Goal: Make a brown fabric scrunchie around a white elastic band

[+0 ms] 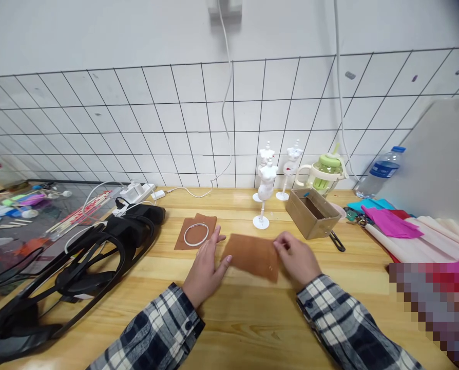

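A rectangular piece of brown fabric (251, 257) is in front of me, over the wooden table. My right hand (297, 257) pinches it at its upper right corner between thumb and fingers. By its left edge is my left hand (206, 267), fingers stretched and thumb apart; the thumb tip meets the edge, though I cannot tell whether it presses on it. Just beyond the left hand, a white ring (185, 237) lies flat on another brown fabric piece (206, 221).
Small white dress forms (267, 185) stand at the back, beside an open cardboard box (308, 222) and a green-lidded cup (327, 172). Small black-handled scissors (337, 241) lie near the box. Coloured fabrics (395, 223) and a water bottle (383, 172) are right; a black headset-like frame (94, 257) is left.
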Demonstrator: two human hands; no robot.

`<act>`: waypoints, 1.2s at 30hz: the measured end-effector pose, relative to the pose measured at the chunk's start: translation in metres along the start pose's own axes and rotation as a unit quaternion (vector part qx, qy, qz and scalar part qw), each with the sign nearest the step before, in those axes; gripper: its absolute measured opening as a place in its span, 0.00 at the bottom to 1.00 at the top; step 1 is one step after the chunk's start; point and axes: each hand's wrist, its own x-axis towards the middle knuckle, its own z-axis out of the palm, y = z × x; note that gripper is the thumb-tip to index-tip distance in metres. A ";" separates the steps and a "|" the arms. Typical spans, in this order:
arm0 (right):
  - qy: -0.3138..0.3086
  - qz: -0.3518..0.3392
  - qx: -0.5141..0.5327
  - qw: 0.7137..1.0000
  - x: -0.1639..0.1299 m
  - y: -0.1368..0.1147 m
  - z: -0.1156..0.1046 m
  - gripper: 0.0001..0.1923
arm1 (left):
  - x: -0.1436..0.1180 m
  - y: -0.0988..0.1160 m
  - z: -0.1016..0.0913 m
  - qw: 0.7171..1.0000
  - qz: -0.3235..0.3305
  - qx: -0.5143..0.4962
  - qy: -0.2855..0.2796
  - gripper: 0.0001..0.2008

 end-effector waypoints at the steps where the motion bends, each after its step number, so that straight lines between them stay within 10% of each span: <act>1: 0.067 0.011 -0.004 0.998 0.000 0.002 -0.007 0.12 | 0.000 -0.001 0.000 1.000 -0.003 -0.003 -0.002 0.37; 4: 0.179 -0.103 -0.052 0.977 -0.005 0.001 -0.020 0.11 | 0.000 -0.002 0.001 1.000 -0.006 -0.006 -0.020 0.35; 9: 0.004 -0.365 -0.171 0.915 -0.019 -0.033 0.006 0.17 | -0.001 0.004 -0.005 0.997 0.068 0.008 -0.035 0.21; 16: -0.061 -0.337 -0.201 0.918 -0.028 -0.043 0.037 0.21 | -0.003 0.016 -0.004 0.978 0.142 -0.001 -0.150 0.19; 28: -0.084 -0.361 0.078 0.926 -0.036 -0.050 0.024 0.34 | -0.002 0.014 0.002 0.977 0.147 0.016 -0.153 0.24; 36: -0.020 -0.090 0.404 0.910 -0.014 -0.030 -0.016 0.37 | 0.001 0.016 -0.010 0.962 0.156 0.048 -0.219 0.09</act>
